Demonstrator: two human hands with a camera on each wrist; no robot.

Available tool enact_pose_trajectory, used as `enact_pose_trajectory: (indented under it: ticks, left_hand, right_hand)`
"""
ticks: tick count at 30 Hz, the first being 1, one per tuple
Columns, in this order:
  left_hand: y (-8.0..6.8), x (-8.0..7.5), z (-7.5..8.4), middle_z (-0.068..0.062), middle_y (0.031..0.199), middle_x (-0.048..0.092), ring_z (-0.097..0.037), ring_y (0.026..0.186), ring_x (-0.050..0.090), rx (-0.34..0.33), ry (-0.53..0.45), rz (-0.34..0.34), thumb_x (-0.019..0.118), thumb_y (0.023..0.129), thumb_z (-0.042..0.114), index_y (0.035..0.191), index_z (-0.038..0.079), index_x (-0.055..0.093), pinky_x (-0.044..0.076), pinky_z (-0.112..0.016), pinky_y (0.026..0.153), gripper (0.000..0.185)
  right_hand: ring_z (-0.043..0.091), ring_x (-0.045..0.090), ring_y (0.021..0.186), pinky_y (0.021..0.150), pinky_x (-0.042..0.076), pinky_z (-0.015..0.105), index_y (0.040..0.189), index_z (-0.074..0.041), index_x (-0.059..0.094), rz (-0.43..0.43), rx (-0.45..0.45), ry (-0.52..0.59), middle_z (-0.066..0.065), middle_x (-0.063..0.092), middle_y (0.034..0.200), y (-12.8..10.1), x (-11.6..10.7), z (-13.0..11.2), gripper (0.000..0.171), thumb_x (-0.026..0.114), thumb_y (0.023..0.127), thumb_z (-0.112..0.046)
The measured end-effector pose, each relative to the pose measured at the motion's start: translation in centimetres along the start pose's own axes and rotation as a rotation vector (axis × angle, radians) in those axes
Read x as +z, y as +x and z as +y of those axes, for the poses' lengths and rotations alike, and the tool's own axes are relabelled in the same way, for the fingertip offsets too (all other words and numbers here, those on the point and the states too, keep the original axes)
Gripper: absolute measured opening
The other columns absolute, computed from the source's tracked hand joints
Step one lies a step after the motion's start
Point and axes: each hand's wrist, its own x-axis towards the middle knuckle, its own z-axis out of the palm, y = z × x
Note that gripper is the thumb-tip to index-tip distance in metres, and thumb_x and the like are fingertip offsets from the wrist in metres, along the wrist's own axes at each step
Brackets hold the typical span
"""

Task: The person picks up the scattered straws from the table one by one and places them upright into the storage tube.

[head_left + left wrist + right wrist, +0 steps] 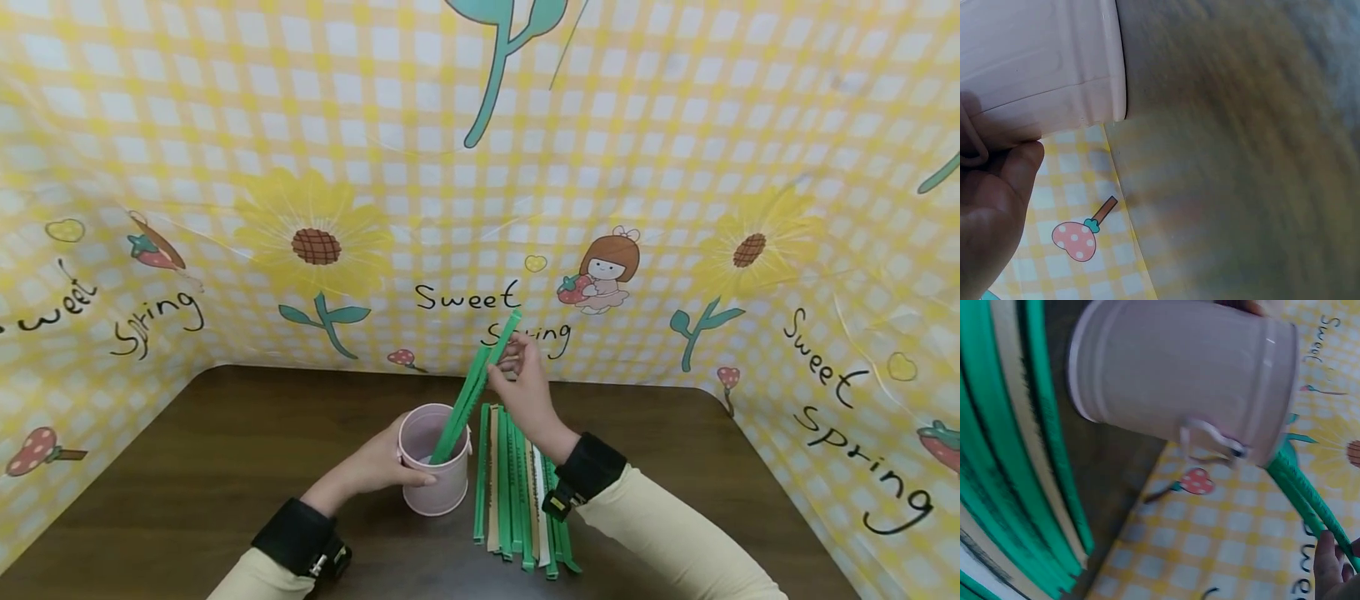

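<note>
Head view: nearest me, flat strips [516, 492] lie on the table [187, 500]. Beyond, the left hand [378, 458] grips the pink bucket [442, 493], probably light and rigid. Farther, the right hand [528, 392] pinches green sticks [462, 407] (slick and bendable, I'd guess; best held high), lower ends inside the bucket.

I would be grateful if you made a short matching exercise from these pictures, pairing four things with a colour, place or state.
1. left hand
2. right hand
3. bucket
4. row of strips

A. pale pink
B. pinching green strips
C. lying on the table
D. holding the bucket

Right pairs: 1-D, 2-B, 3-A, 4-C.
</note>
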Motion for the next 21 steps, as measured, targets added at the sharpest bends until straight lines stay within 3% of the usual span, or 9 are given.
enact_pose_trajectory:
  ticks: [6,12,21]
  left_hand:
    - [-0.1,0.1,-0.2,-0.025,0.138,0.056,-0.038,0.124,0.057,0.0,0.014,0.007,0.09,0.077,0.017,0.149,-0.003,0.039,0.049,-0.029,0.101,0.09]
    - [-0.3,0.1,-0.1,-0.026,0.14,0.055,-0.04,0.125,0.056,-0.025,0.036,0.015,0.089,0.077,0.018,0.15,-0.004,0.037,0.049,-0.029,0.101,0.092]
    - [-0.5,0.2,0.1,-0.026,0.14,0.055,-0.038,0.125,0.057,-0.046,0.026,0.027,0.089,0.077,0.018,0.151,-0.004,0.036,0.049,-0.029,0.101,0.094]
  right_hand:
    - [0.041,0.062,0.105,0.085,0.051,0.028,0.142,0.007,0.034,-0.067,0.039,-0.04,0.03,0.058,0.122,-1.2,1.0,1.7,0.05,0.058,0.098,0.003]
    - [0.039,0.063,0.099,0.076,0.048,0.024,0.141,0.007,0.036,-0.123,0.063,-0.084,0.027,0.06,0.112,-1.7,2.1,2.6,0.052,0.062,0.097,0.003]
    - [0.036,0.062,0.103,0.078,0.048,0.029,0.145,0.007,0.034,-0.172,0.113,-0.139,0.024,0.061,0.113,-2.0,2.5,3.0,0.055,0.062,0.099,-0.006]
